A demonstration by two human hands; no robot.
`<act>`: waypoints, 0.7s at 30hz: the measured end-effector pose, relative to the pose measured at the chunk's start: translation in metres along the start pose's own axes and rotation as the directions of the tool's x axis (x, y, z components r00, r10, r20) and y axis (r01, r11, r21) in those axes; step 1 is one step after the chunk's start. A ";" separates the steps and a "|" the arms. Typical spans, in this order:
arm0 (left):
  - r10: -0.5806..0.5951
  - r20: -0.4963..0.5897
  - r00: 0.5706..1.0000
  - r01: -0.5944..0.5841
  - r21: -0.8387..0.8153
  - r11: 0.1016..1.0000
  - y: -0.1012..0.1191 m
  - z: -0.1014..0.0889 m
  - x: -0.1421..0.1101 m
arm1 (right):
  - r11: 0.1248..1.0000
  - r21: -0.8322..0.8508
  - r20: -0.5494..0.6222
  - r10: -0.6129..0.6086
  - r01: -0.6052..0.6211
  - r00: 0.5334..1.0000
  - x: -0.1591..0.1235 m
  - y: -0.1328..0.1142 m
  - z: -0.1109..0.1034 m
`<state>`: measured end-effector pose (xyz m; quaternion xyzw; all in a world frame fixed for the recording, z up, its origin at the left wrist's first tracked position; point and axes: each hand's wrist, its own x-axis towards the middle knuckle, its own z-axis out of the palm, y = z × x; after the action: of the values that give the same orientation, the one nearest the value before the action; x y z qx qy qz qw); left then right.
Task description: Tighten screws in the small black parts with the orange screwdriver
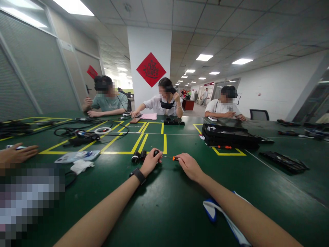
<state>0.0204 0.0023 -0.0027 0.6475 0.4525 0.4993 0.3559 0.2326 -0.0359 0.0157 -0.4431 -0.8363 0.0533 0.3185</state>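
My right hand (pixel 189 165) is closed around an orange-handled screwdriver (pixel 175 158), whose thin metal shaft points left. The shaft's tip reaches my left hand (pixel 151 162), which is closed on a small round black part (pixel 156 153); fingers cover much of it, and I cannot tell whether the tip touches it. A dark watch strap is on my left wrist. Just left of that hand, black cylindrical parts (pixel 135 157) stand on the green table (pixel 164 212).
A black open tool case (pixel 231 135) lies at right, an orange-handled tool (pixel 224 147) before it. A black slotted tray (pixel 284 162) is farther right. At left lie a pale bag (pixel 78 156), white tissue (pixel 81 166) and cables. Blue-white cloth lies under my right forearm. People sit around the table.
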 end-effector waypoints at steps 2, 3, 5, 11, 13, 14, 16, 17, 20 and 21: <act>-0.022 -0.015 1.000 0.021 -0.028 0.999 0.001 0.000 0.000 | 1.000 0.015 0.008 -0.017 0.017 1.000 -0.001 -0.002 -0.002; -0.034 -0.022 0.999 0.033 -0.042 0.999 0.001 0.000 0.000 | 0.999 0.027 0.012 -0.025 0.024 1.000 -0.001 -0.003 -0.002; -0.047 -0.029 0.998 0.046 -0.059 0.997 0.001 0.000 0.001 | 0.998 0.057 0.004 -0.039 0.039 0.999 -0.001 -0.003 -0.002; -0.020 -0.007 1.000 0.019 -0.057 0.998 -0.003 0.000 0.002 | 0.984 0.179 -0.015 -0.008 0.011 1.000 0.001 0.000 0.005; -0.018 -0.005 1.000 0.017 -0.043 0.999 -0.003 0.001 0.002 | 0.982 0.179 0.047 0.049 -0.056 0.998 0.000 0.000 0.007; -0.017 -0.004 1.000 0.017 -0.035 0.999 -0.004 0.001 0.002 | 0.982 0.165 0.074 0.076 -0.087 0.994 -0.001 0.000 0.007; -0.013 -0.005 1.000 0.013 -0.022 1.000 -0.004 0.001 0.001 | 0.984 0.127 0.099 0.112 -0.125 0.989 -0.001 -0.001 0.007; -0.009 -0.005 1.000 0.009 -0.019 1.000 -0.004 0.001 0.002 | 0.985 0.113 0.100 0.119 -0.130 0.988 -0.001 -0.002 0.007; -0.008 -0.006 1.000 0.007 -0.040 0.999 -0.005 0.001 0.003 | 0.987 0.102 0.055 0.121 -0.126 0.991 0.000 -0.004 0.007; -0.015 -0.010 1.000 0.014 -0.059 0.998 -0.005 0.000 0.003 | 0.987 0.103 0.027 0.122 -0.124 0.992 0.000 -0.006 0.006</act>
<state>0.0196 0.0068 -0.0064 0.6308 0.4440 0.5131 0.3764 0.2250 -0.0380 0.0128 -0.4760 -0.8067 0.1210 0.3287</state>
